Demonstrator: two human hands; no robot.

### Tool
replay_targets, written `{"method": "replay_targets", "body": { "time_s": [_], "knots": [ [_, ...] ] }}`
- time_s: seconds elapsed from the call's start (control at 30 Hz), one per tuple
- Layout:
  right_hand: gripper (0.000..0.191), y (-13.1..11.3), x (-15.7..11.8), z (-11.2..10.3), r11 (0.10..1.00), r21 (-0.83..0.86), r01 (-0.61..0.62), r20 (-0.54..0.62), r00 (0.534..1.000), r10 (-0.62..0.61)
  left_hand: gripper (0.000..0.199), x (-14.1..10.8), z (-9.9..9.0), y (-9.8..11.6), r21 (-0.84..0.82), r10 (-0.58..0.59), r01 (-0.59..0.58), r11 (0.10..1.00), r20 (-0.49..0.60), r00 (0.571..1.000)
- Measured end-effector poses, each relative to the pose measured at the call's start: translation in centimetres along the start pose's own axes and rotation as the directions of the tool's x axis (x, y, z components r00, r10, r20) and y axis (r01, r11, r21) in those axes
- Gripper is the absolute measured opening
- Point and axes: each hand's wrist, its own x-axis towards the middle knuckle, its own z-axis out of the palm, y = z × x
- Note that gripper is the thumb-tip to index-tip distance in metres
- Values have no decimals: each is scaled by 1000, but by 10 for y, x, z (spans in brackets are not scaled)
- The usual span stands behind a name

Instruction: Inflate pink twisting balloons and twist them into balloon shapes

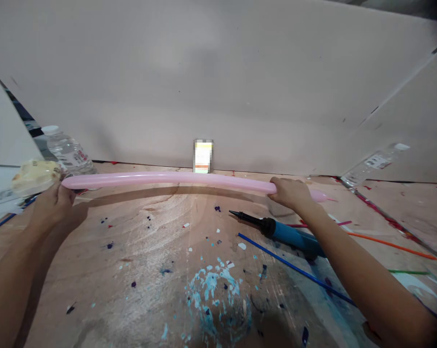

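A long, thin pink modelling balloon (pixel 167 179), inflated, stretches across the view a little above the table in a slight upward bow. My left hand (pixel 57 200) pinches its left end, fingers closed. Farther right, my right hand (pixel 293 192) wraps round the balloon near its other end, and the tapered tip with a thin uninflated tail sticks out beyond the hand. Below my right hand lies a blue balloon pump (pixel 291 234) with a black pointed nozzle, partly covered by my right forearm.
An uninflated blue balloon (pixel 294 267) and an orange one (pixel 392 245) lie at the right. Plastic bottles (pixel 68 152) (pixel 376 164) stand or lean near the wall (pixel 218 87). A phone (pixel 203 157) rests against it. Scraps and flaked blue paint dot the wooden table (pixel 142 280).
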Motion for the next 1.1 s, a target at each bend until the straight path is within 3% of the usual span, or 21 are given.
{"method": "replay_targets", "body": {
  "time_s": [0.17,0.3,0.4,0.5,0.63,0.7,0.83,0.9,0.97,1.03,1.1],
  "knots": [
    [36,-32,-4,-23,982,43,184,-106,978,-179,29,-4,-4,19,-148,23,-25,989,-17,1000],
    [39,-55,-4,-41,974,83,209,-161,968,-194,29,-7,-11,39,-144,58,-61,988,-20,998],
    [43,-74,-3,-54,968,111,226,-190,961,-202,27,-12,-8,60,-128,172,-164,978,54,984],
    [41,-100,-2,-66,955,136,265,-205,950,-235,27,-24,4,91,-144,366,-347,927,149,918],
    [32,-140,-5,-79,916,155,371,-200,920,-338,26,-54,12,135,-190,602,-572,798,196,774],
    [27,-158,-10,-84,882,146,448,-225,883,-412,20,-70,7,154,-170,653,-631,756,137,745],
    [32,-191,-26,-89,776,138,616,-279,776,-566,18,-93,-8,180,-313,701,-633,708,208,682],
    [31,-203,-35,-90,709,135,692,-293,712,-638,17,-98,-11,187,-327,712,-635,699,241,660],
    [30,-208,-39,-90,678,139,722,-282,685,-672,17,-98,-10,188,-298,725,-661,689,258,639],
    [29,-202,-38,-86,691,151,707,-249,704,-665,19,-90,-9,181,-252,731,-687,682,267,628],
    [26,-185,-31,-80,743,163,649,-217,758,-615,21,-75,-7,167,-189,714,-691,698,270,647]
  ]
}}
